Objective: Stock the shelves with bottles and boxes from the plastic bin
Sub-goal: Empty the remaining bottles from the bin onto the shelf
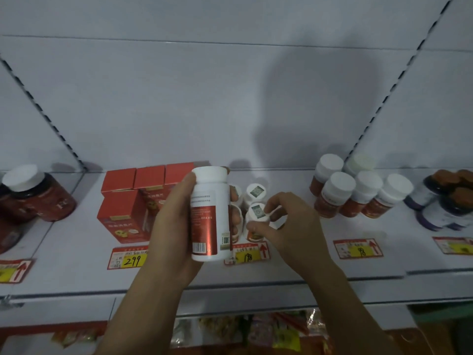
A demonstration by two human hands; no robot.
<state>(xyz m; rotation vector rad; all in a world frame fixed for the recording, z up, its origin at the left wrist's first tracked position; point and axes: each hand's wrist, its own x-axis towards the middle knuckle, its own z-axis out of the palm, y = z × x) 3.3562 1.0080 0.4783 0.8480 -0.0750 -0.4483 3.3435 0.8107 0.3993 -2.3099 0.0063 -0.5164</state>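
My left hand (174, 226) grips a white bottle with a red label (210, 213), held upright above the front of the white shelf (76, 272). My right hand (286, 226) pinches the cap of a small white bottle (257, 213) that stands on the shelf among similar bottles, one of them (256, 192) just behind it. More of these bottles are partly hidden behind the held bottle. The plastic bin is out of view.
Red boxes (125, 213) stand left of my hands. White-capped red bottles (358, 193) are grouped to the right, purple-labelled jars (445, 208) farther right, dark red jars (38, 193) at far left. Price tags (358, 248) line the shelf front. Packets (268, 331) lie below.
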